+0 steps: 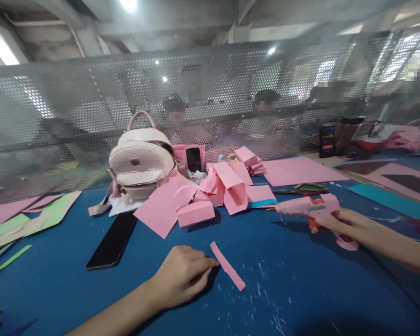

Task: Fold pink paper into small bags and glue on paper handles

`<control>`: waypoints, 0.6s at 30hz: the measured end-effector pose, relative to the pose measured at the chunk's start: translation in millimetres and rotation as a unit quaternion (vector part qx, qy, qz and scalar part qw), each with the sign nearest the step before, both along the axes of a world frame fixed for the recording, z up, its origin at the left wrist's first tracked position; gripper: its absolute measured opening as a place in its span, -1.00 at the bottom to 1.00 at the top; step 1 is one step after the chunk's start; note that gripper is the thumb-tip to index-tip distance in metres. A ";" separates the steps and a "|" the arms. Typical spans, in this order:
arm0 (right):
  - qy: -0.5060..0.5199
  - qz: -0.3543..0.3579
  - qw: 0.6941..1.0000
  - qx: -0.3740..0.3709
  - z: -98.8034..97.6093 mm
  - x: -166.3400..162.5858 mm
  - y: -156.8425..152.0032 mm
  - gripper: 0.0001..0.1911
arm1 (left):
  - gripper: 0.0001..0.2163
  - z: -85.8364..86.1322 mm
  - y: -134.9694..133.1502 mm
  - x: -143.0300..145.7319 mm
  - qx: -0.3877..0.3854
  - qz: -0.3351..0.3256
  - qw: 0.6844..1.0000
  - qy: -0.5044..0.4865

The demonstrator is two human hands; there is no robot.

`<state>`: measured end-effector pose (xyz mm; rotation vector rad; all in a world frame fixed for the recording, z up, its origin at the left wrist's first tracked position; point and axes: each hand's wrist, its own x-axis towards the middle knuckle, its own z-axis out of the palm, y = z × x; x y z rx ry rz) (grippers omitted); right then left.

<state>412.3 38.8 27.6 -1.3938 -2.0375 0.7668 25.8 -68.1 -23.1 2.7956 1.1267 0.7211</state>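
Pink is the glue gun (325, 204) held over the right of the tabletop (294, 289), the right hand (346, 225) wrapped about its handle; the palm hides part of the grip, and the forearm is cut off at the right edge, as is the dark cord (399, 285). A pink paper strip (227, 266) lies flat near the middle. The left hand (187, 275) rests beside it, fingers curled, index fingertip at the strip's edge; I cannot tell whether it touches, or how tightly the tucked fingers close. Folded pink papers (235, 189) overlap beside a pale backpack (142, 151). Crumpled white stuff covers an upright phone's (193, 158) lower end. Behind the perforated screen (213, 70), people are blurred.
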 end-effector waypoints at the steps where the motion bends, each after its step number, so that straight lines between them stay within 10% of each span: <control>1: -0.003 -0.019 0.999 0.030 -4.6 6.8 2.5 -0.47 | -0.76 0.7 1.7 -0.8 0.003 0.008 1.000 -0.018; 9: -0.050 -0.132 0.982 0.122 -45.0 40.1 10.3 -0.40 | -0.87 4.2 22.4 -12.5 0.076 0.040 0.996 -0.026; 18: -0.104 -0.123 0.986 0.035 -26.1 77.0 13.9 -0.54 | -0.92 0.6 35.8 -6.5 0.159 0.011 0.986 0.052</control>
